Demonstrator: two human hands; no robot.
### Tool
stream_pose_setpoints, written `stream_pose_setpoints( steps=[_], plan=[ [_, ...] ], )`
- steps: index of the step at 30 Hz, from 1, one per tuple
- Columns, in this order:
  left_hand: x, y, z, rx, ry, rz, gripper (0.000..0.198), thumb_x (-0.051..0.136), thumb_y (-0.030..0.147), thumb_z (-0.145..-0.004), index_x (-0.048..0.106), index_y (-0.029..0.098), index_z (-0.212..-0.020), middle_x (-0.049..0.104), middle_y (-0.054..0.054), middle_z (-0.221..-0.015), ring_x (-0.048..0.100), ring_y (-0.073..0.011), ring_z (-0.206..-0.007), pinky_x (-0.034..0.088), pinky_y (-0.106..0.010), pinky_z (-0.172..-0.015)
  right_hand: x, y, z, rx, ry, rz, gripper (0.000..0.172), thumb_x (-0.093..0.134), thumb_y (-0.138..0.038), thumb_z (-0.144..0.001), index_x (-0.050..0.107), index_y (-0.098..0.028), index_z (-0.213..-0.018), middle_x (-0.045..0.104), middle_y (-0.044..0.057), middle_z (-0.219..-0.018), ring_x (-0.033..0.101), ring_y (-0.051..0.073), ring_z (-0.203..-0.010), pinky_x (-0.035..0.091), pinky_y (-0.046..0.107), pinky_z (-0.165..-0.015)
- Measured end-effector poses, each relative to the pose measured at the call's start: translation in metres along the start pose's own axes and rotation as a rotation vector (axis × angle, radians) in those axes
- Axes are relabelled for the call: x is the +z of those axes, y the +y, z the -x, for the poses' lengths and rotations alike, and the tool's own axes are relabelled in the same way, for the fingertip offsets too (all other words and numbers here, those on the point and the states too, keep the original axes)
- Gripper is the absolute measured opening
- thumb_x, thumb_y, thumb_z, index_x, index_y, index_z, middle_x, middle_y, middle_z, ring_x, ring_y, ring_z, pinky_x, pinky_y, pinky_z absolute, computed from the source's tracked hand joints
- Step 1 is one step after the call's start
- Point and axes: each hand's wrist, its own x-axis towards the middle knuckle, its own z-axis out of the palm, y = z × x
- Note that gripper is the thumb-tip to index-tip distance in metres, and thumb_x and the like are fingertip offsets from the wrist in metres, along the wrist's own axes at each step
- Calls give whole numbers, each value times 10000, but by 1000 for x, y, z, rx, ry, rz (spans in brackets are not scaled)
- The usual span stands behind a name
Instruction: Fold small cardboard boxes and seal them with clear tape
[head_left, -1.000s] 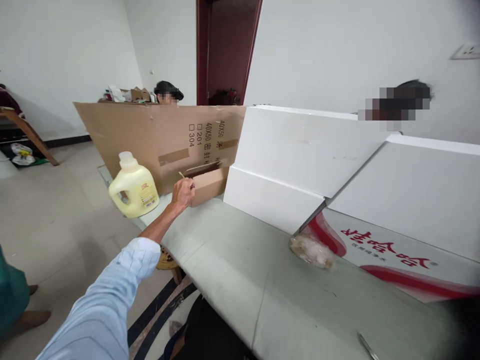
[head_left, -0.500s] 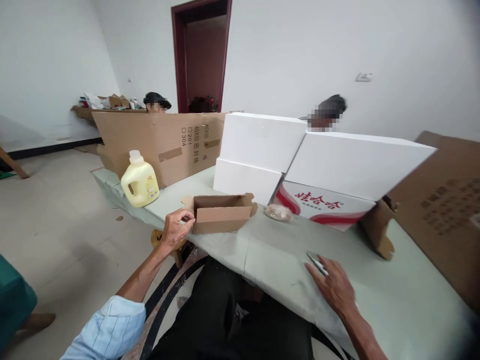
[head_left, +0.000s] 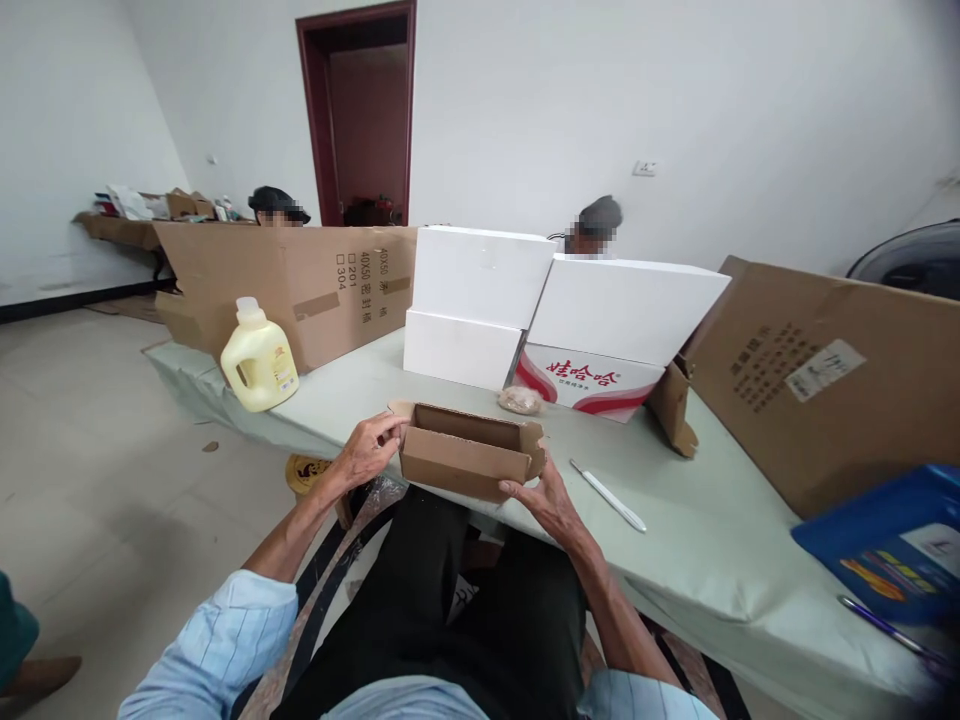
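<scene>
A small open brown cardboard box [head_left: 465,452] sits at the near edge of the pale green table [head_left: 697,520], right in front of me. My left hand [head_left: 369,450] grips its left end, fingers curled on the flap. My right hand [head_left: 541,498] holds the box's right front corner, fingers closed against the cardboard. A white pen-like tool [head_left: 609,495] lies on the table just right of my right hand.
A yellow jug [head_left: 259,360] stands at the table's left end. Large cardboard sheets [head_left: 300,285] and white foam boxes [head_left: 517,300] stand along the far side, with two people behind them. A blue box [head_left: 892,545] and another cardboard sheet [head_left: 832,380] lie right.
My left hand pulled the small box from the far left of the table to the near edge. My right hand left the white tool and took hold of the box's right corner.
</scene>
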Motion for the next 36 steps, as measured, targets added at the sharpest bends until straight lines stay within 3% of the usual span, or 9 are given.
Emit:
stream_pose_setpoints(
  steps=[5,9,11,13,16,21,26,33,36],
  plan=[
    [-8,10,-5,65,-142,-55,214,630,163,-815,771,214,-967,666,-35,-990,656,-196,-926,562,-299,-859,-21,-34,-3,-232,266,289,869,755,-513,-947,334,-241,-1657,474,211,-1623,489,403,-1474,449,621,-1187],
    [-10,7,6,55,-143,-24,115,715,229,-828,753,216,-935,661,-81,-1236,664,-245,-1173,565,-358,-1015,-35,-67,-8,-463,71,555,317,689,-353,-1012,665,-249,-1310,736,130,-1275,639,338,-1235,447,547,-1155],
    [-10,4,13,42,-153,-11,63,726,247,-847,753,213,-892,616,-108,-1430,627,-278,-1327,579,-381,-1035,-35,-75,-6,-496,-23,612,92,634,-285,-1041,706,-247,-1082,772,78,-1052,673,278,-1040,460,499,-1127],
    [-11,2,19,62,-185,-31,37,735,233,-853,766,214,-862,535,-110,-1589,550,-305,-1466,562,-413,-1105,-33,-78,-2,-513,-57,629,132,600,-233,-1053,687,-248,-956,769,59,-1008,670,246,-974,458,474,-1132],
    [-14,2,24,123,-235,-106,75,750,174,-835,799,224,-861,466,-92,-1685,473,-316,-1556,451,-458,-1255,-31,-76,4,-521,-81,624,147,626,-220,-1030,686,-238,-897,750,112,-1253,663,282,-1176,456,503,-1154],
    [-18,4,25,150,-270,-150,141,729,113,-818,814,221,-845,402,-75,-1739,415,-320,-1600,388,-463,-1307,-29,-73,2,-480,-204,614,125,744,-234,-931,730,-211,-808,456,148,-1690,448,422,-1529,458,627,-1165],
    [-16,5,26,172,-269,-191,164,735,114,-823,822,235,-890,402,-72,-1735,397,-321,-1604,374,-479,-1317,-27,-67,-5,-417,-262,575,132,716,-267,-971,773,-204,-870,304,132,-1771,352,438,-1598,463,670,-1174],
    [-5,6,30,168,-200,-350,174,777,192,-868,830,260,-1018,425,-91,-1706,393,-378,-1564,377,-616,-1282,-34,-50,-21,-363,-334,509,145,677,-287,-992,798,-223,-944,575,161,-1593,589,370,-1418,521,577,-1127],
    [-1,3,29,184,-161,-353,127,760,202,-893,824,255,-988,463,-86,-1670,422,-361,-1531,396,-589,-1276,-37,-49,-29,-309,-384,423,166,638,-279,-1002,791,-251,-944,784,102,-1243,712,293,-1177,506,520,-1125]
  ],
)
